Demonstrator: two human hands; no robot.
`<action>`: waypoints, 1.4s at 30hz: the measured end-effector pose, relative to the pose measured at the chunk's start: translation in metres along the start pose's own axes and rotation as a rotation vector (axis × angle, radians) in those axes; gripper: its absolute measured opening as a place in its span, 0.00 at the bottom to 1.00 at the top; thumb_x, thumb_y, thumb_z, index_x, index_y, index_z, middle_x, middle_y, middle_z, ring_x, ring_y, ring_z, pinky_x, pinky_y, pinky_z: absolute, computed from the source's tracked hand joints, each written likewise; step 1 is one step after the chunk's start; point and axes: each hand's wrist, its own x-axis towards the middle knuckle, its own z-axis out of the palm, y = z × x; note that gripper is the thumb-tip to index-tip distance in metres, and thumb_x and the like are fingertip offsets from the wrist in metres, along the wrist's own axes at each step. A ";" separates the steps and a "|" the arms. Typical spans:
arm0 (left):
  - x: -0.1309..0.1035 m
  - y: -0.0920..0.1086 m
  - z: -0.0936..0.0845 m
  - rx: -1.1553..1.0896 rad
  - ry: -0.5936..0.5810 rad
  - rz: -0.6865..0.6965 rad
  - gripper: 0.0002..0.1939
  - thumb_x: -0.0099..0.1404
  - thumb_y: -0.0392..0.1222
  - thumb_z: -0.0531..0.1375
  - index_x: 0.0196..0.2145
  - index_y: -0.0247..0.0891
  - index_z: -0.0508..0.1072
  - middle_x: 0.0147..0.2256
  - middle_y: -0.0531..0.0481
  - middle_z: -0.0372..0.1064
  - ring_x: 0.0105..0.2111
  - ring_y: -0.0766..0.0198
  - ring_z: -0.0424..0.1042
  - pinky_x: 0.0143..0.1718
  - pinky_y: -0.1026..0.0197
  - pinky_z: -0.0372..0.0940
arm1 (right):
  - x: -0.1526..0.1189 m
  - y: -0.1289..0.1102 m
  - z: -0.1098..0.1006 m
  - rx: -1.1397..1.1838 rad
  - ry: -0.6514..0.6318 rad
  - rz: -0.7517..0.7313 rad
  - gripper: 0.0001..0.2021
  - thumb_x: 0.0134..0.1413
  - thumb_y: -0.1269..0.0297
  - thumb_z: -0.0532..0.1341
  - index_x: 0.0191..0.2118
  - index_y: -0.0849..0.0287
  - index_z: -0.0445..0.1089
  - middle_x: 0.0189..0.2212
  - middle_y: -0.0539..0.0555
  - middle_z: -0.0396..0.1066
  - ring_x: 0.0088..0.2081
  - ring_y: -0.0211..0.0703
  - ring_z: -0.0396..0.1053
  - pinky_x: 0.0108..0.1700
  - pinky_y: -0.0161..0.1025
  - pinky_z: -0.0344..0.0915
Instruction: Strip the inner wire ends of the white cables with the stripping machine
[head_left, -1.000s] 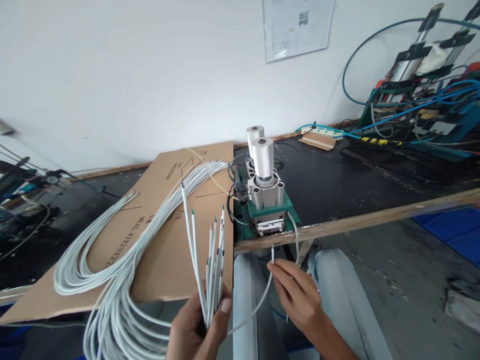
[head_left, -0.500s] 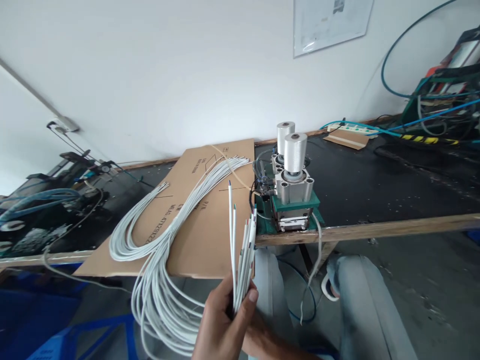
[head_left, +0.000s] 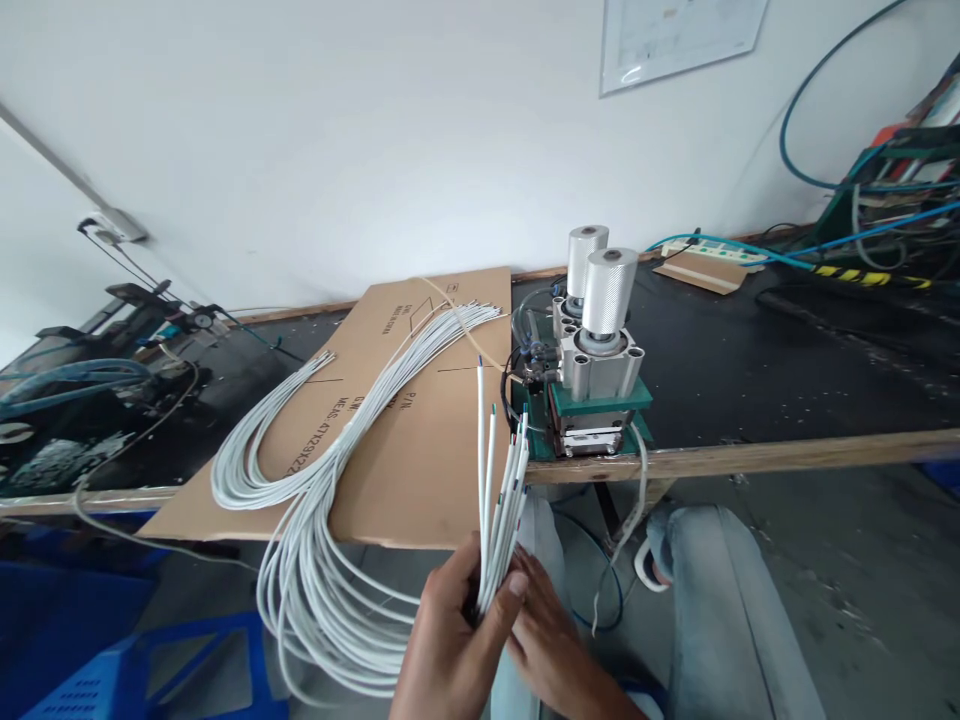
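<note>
My left hand [head_left: 459,635] is closed around the ends of several white cables [head_left: 501,525] in the lower middle. The ends point upward, two of them standing higher than the others, with small coloured tips. Close behind it, my right hand [head_left: 551,635] reaches up beside the bundle; its fingertips are hidden by the cables and the left hand. A long coil of white cables [head_left: 322,490] lies over the cardboard sheet [head_left: 427,470] and hangs off the table edge toward my left hand.
A pneumatic press fixture [head_left: 600,370] with two knurled metal cylinders stands right of the cardboard on the black table [head_left: 750,370]. A power strip [head_left: 720,250] lies at the back. Other machines [head_left: 112,370] are on the left. A blue stool [head_left: 210,670] is at the lower left.
My right hand has come up from below, behind the bundle, and now shows beside the left hand. The left hand still grips the cables. The view has shifted slightly.
</note>
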 end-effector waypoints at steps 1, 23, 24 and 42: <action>0.000 0.000 0.000 -0.007 -0.010 0.013 0.18 0.66 0.55 0.62 0.26 0.39 0.69 0.22 0.56 0.57 0.24 0.64 0.56 0.28 0.63 0.56 | 0.010 -0.003 -0.018 0.099 -0.027 0.097 0.23 0.60 0.71 0.60 0.60 0.51 0.65 0.53 0.62 0.75 0.53 0.63 0.75 0.48 0.53 0.78; 0.014 -0.002 0.000 0.073 0.079 0.135 0.13 0.73 0.47 0.56 0.32 0.40 0.70 0.27 0.54 0.65 0.27 0.63 0.64 0.30 0.64 0.60 | 0.088 -0.035 -0.089 1.071 0.238 0.504 0.14 0.68 0.51 0.58 0.35 0.56 0.68 0.28 0.51 0.70 0.30 0.42 0.71 0.34 0.38 0.72; 0.013 -0.003 0.001 0.080 0.096 0.122 0.13 0.72 0.47 0.56 0.31 0.40 0.69 0.25 0.56 0.62 0.25 0.64 0.62 0.28 0.64 0.59 | 0.085 -0.036 -0.090 1.049 0.197 0.495 0.14 0.69 0.51 0.57 0.35 0.56 0.67 0.28 0.51 0.70 0.30 0.43 0.71 0.35 0.38 0.72; 0.012 0.001 0.001 0.038 -0.057 0.095 0.13 0.68 0.43 0.58 0.26 0.38 0.72 0.20 0.56 0.67 0.22 0.66 0.64 0.25 0.67 0.59 | 0.075 -0.040 -0.104 0.737 -0.115 0.433 0.11 0.70 0.60 0.55 0.35 0.55 0.69 0.28 0.48 0.68 0.32 0.40 0.69 0.33 0.34 0.63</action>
